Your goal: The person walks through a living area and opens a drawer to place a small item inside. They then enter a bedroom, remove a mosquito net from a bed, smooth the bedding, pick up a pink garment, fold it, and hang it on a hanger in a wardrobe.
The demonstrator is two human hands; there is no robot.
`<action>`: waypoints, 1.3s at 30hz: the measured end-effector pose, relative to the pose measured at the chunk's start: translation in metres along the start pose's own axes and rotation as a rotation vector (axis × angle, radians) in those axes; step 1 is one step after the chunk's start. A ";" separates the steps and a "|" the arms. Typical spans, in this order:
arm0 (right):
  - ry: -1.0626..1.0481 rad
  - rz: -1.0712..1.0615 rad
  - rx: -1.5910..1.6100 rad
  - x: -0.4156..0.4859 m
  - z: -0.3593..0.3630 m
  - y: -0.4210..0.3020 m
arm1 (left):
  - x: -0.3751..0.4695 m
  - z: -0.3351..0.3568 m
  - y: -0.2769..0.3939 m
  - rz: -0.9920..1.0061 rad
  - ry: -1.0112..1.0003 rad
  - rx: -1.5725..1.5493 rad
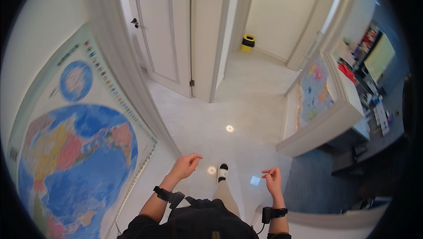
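Note:
My left hand [187, 166] hangs in the air at the lower middle, its fingers loosely curled and holding nothing. Beside it on the left is a large world map [82, 159] on the wall. My right hand [273, 179] is raised over the pale floor [254, 113], fingers bent and apart, also holding nothing. Each forearm wears a black strap with a small black device, the left one [169, 196] and the right one [274, 214]. One foot in a white slipper [223, 173] shows on the floor between my hands.
A white door [160, 34] with a black handle stands at the upper left. Farther back is a yellow bin [247, 43] with a black liner. On the right, a second map [315, 90] hangs on a low wall, beside a dark desk [380, 146] with mixed items.

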State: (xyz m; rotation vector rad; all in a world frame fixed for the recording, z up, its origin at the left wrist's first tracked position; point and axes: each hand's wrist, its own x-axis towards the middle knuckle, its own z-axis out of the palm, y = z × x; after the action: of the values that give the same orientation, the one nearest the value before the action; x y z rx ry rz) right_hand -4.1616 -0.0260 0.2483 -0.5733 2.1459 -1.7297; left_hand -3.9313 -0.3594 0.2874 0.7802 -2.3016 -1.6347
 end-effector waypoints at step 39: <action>-1.352 -0.365 -0.098 0.810 0.919 -0.198 | 0.518 -0.546 -0.152 -0.465 1.202 -0.042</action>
State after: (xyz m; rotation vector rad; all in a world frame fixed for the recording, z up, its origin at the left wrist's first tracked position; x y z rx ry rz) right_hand -4.3943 -1.2447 0.2462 -1.6196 1.1387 -0.8084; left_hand -4.0686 -1.1151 0.2778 1.7394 -1.2520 -0.8412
